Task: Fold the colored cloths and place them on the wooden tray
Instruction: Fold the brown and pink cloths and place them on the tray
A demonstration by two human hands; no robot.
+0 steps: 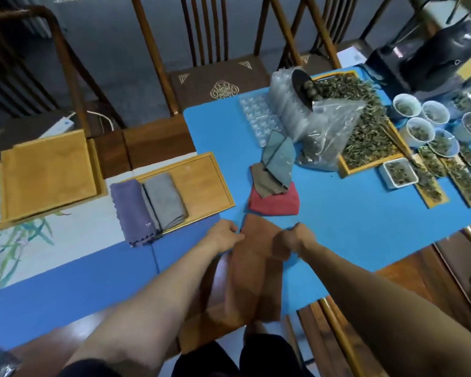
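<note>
A rust-brown cloth (pixel 252 270) hangs over the near edge of the blue mat. My left hand (pixel 223 236) pinches its far left corner and my right hand (pixel 292 238) pinches its far right corner. To the left lies the wooden tray (pixel 204 183), with a folded purple cloth (pixel 132 210) and a folded grey cloth (pixel 165 200) on it; the purple one sticks out over the tray's near rim. Beyond my hands a pile holds a red cloth (pixel 275 202), a tan-brown cloth (pixel 264 182) and a grey-blue cloth (pixel 279 156).
A second wooden tray (pixel 46 172) sits far left. Clear plastic bags and moulds (pixel 291 112), a tray of dried tea leaves (pixel 365 137), several white cups (pixel 419 129) and small tea-filled dishes (pixel 400 172) crowd the right. Wooden chairs (pixel 218 74) stand behind the table.
</note>
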